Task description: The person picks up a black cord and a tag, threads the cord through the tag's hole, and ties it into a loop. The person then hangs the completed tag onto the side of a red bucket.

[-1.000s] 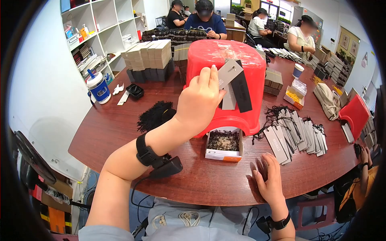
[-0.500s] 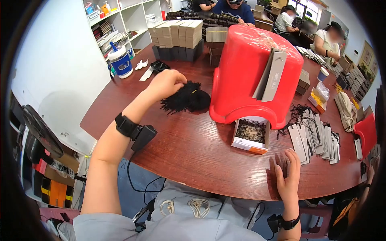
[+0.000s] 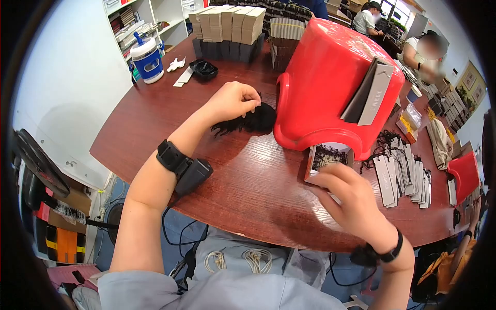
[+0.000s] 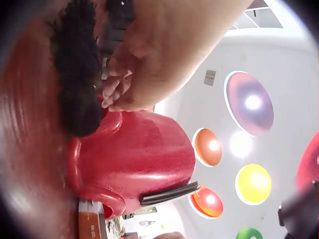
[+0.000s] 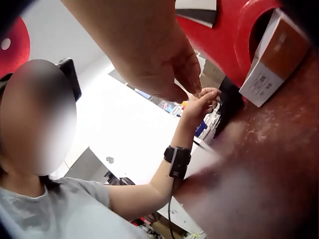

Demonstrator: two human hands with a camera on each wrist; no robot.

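Note:
My left hand (image 3: 234,102) is over a bundle of black cords (image 3: 253,121), thumb and fingers drawn together. In the left wrist view, its fingertips (image 4: 112,99) are beside the bundle (image 4: 79,79); I cannot tell whether a strand is between them. My right hand (image 3: 352,199) is raised, fingers loosely extended, in front of a small box (image 3: 310,168) of dark strings with pale bits. The box sits partly under a red plastic stool (image 3: 325,88). Grey and black hang tags (image 3: 374,93), one grey tag reading ORIGINALS, hang against the stool's side.
Strung grey tags (image 3: 405,173) lie spread right of the stool. Stacks of cards (image 3: 227,26) stand at the back, near a blue-and-white jug (image 3: 147,61) and a black dish (image 3: 203,69). A yellow-filled box (image 3: 408,126) and another red stool (image 3: 462,173) are farther right.
My left hand moved from the tags at the stool to the cord bundle. The right hand lifted off the table edge and moved left toward the box. The head view shifted.

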